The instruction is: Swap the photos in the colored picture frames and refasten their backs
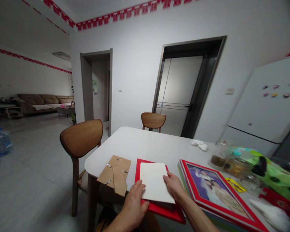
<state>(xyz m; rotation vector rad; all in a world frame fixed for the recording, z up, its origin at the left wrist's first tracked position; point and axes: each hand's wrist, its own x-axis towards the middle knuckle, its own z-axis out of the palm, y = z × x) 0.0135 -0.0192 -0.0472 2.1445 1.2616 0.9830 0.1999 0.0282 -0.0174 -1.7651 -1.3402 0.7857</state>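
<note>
The two hands are nearest: the left hand (pixel 134 206) and the right hand (pixel 174 188) touch opposite edges of a white card (pixel 154 182). Each grip is wide, but I cannot tell how firm it is. On the white surface (pixel 145 145), the card lies on a red picture frame (pixel 159 209). A brown backing board (pixel 118 170) lies beside it, not yet fitted, with small metal clips (pixel 108 165). No writing is readable.

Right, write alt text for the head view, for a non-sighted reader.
The left hand and right hand rest on a white board atop a red picture frame on a white table, beside a brown backing panel with metal clips and a red-framed photo.
</note>
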